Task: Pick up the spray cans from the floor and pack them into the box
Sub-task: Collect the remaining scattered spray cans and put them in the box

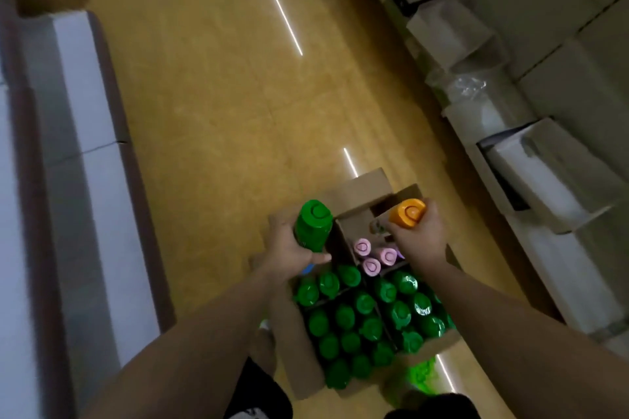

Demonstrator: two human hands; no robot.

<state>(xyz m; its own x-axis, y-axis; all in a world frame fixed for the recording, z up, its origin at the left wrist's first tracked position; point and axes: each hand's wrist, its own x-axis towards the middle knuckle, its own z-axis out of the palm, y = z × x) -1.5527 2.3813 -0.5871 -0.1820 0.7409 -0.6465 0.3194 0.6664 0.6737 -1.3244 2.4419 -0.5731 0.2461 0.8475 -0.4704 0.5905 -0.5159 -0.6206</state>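
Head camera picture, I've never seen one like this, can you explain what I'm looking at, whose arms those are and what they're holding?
There is no machine here. The one picture comes from a wide-angle camera worn on a person's head, looking forward and down, so the two bare arms reaching in from the bottom are the wearer's own.

The left hand has its grip around a green-capped spray can. The right hand grips an orange-capped spray can. Both are held above an open cardboard box standing on a yellowish floor.

Inside the box, many green-capped cans stand upright in the nearer part, and three pink-capped cans stand in a farther compartment, which still has room. White cartons line the right side of the aisle. The picture is somewhat blurred, so labels cannot be read.
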